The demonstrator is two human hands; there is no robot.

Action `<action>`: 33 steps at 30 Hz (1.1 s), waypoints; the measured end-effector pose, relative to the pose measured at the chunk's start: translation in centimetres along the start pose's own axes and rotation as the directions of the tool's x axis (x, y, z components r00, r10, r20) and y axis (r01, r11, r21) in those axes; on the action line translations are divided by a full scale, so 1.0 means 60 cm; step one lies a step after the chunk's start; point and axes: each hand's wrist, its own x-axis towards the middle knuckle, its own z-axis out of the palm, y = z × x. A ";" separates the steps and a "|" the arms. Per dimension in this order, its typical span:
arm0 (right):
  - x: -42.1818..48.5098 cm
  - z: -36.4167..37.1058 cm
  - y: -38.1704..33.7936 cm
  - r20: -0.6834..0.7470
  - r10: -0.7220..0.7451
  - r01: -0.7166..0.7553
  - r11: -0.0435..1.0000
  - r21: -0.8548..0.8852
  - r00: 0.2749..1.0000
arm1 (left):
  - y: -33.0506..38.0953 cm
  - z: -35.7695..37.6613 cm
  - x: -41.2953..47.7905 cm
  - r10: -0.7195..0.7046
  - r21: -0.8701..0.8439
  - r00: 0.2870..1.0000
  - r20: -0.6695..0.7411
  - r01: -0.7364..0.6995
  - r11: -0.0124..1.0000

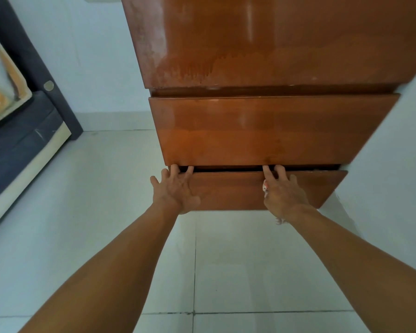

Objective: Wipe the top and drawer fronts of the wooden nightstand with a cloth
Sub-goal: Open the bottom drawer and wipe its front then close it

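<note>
Both arms extended forward and downward, bare to the frame edge; left forearm entering from lower left, right forearm from lower right, the two converging slightly toward the wrists. Left hand back-up, fingers spread, palm laid on the lower drawer front; index and middle fingertips hooked over its upper edge; outer fingers lying further left, clear of the edge. Right hand likewise back-up, wrist near straight; index and middle fingers bent over the same edge; scraps of pale cloth showing at its thumb side and beneath its heel; hands well apart.
</note>
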 end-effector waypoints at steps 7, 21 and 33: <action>0.004 -0.040 0.006 0.123 -0.046 0.051 0.998 -0.038 0.991 | -0.001 -0.027 -0.010 0.022 0.049 0.997 0.070 -0.026 0.998; -0.056 -0.122 -0.085 -0.350 -0.173 0.208 0.976 0.065 0.921 | -0.009 -0.029 -0.047 0.069 -0.083 0.995 0.074 -0.063 0.995; -0.018 0.037 -0.181 -0.163 -0.383 0.388 0.922 -0.003 0.909 | -0.010 -0.046 -0.035 0.049 -0.027 0.982 0.182 -0.045 0.999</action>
